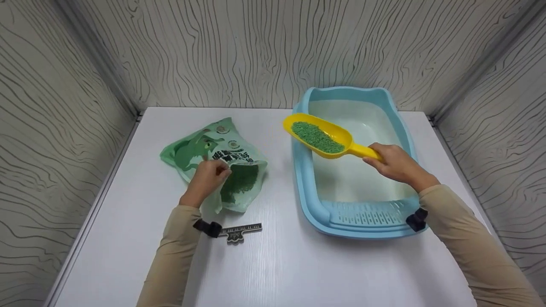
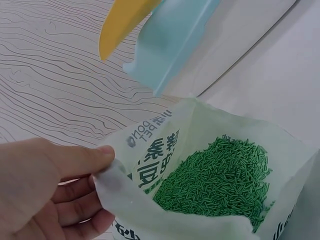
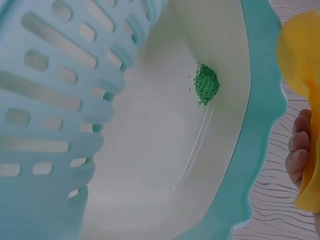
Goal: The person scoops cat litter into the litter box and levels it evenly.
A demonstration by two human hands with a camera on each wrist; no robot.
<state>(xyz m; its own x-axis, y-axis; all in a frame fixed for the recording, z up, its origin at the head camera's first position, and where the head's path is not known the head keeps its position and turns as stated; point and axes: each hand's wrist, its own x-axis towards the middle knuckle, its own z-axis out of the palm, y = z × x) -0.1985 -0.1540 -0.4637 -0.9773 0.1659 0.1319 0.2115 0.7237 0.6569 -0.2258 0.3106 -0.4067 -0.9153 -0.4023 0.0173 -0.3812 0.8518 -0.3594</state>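
Note:
My left hand [image 1: 207, 179] pinches the rim of a pale green bag [image 2: 135, 195] between thumb and fingers. The bag lies on the table with its mouth open toward me, and green pellets [image 2: 215, 175] show inside. My right hand [image 1: 394, 164] grips the handle of a yellow scoop [image 1: 343, 135], which carries a heap of green pellets [image 1: 315, 137]. The scoop is above a light blue litter box [image 1: 302, 187], its tip over the left rim. In the right wrist view, a small pile of pellets [image 3: 206, 84] lies on the box's white floor.
A dark clip with ruler-like marks [image 1: 239, 232] lies on the white table [image 1: 273, 273] below the bag, by the left wrist strap. A slotted blue grate [image 1: 367, 213] spans the near end of the litter box. Wood-grain panels [image 1: 222, 51] stand behind and at both sides.

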